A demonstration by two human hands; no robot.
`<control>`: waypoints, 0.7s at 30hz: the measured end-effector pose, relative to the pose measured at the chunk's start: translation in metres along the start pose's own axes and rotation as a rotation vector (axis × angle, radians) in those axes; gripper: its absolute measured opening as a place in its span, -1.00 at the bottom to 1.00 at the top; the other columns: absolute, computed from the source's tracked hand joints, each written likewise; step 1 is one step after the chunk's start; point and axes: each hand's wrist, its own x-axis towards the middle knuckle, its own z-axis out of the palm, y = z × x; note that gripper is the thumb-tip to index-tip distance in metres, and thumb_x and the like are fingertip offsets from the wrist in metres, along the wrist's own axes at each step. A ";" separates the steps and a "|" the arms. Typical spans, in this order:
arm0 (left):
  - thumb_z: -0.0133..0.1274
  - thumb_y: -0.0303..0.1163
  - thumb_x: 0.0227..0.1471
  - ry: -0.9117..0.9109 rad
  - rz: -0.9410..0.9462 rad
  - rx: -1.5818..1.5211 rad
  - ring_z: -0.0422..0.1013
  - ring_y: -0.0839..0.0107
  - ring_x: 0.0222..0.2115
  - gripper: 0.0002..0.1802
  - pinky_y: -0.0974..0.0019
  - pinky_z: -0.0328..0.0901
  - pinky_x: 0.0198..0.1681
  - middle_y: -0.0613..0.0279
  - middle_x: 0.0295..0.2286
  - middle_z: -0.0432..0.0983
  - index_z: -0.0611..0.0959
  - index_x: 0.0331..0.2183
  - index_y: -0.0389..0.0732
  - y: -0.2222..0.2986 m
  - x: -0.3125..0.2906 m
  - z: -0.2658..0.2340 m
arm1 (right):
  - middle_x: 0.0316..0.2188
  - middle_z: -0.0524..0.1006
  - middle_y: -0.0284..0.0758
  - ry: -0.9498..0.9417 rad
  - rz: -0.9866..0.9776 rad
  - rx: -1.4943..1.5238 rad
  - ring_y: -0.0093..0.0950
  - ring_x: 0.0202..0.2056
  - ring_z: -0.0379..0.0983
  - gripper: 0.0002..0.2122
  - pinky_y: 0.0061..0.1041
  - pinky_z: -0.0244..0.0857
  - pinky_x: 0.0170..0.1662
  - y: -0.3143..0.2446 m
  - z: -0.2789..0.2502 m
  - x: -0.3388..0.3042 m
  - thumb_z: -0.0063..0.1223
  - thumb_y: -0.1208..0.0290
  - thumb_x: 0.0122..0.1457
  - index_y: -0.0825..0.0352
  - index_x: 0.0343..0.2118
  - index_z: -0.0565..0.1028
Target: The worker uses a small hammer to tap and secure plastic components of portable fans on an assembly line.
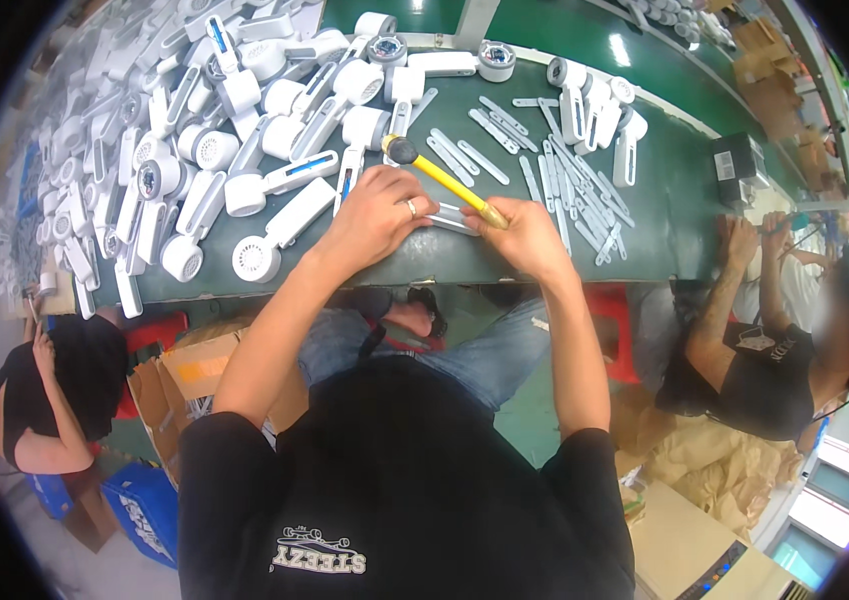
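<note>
A hammer with a yellow handle (442, 177) and a dark round head is gripped in my right hand (527, 236), its head up and to the left, above my left hand. My left hand (377, 213), with a ring on one finger, is closed on a white elongated plastic part (453, 218) at the table's near edge. My right fingers are close to that part's other end; I cannot tell whether they touch it. Just beyond my left hand lie white handheld devices with round heads (365, 128). Slim white strips (465, 160) lie beyond the hammer handle.
A large heap of white handheld devices (195, 150) covers the left of the green table (665, 235). More white strips (575, 190) are piled at the right, near a dark box (742, 165). A co-worker (775, 350) sits at right, another person (55, 390) at left. An opened carton (185, 385) stands below.
</note>
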 end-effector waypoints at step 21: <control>0.29 -0.28 0.12 -0.066 0.192 0.177 0.64 0.35 -0.19 -0.71 0.00 0.35 0.24 0.34 -0.17 0.72 0.81 -0.08 0.08 -0.011 0.004 0.013 | -0.63 0.47 -0.52 0.157 0.262 0.548 -0.76 -0.67 0.20 -0.72 -0.62 -0.01 -0.62 0.023 0.041 -0.008 0.33 0.24 0.31 0.35 -0.07 0.68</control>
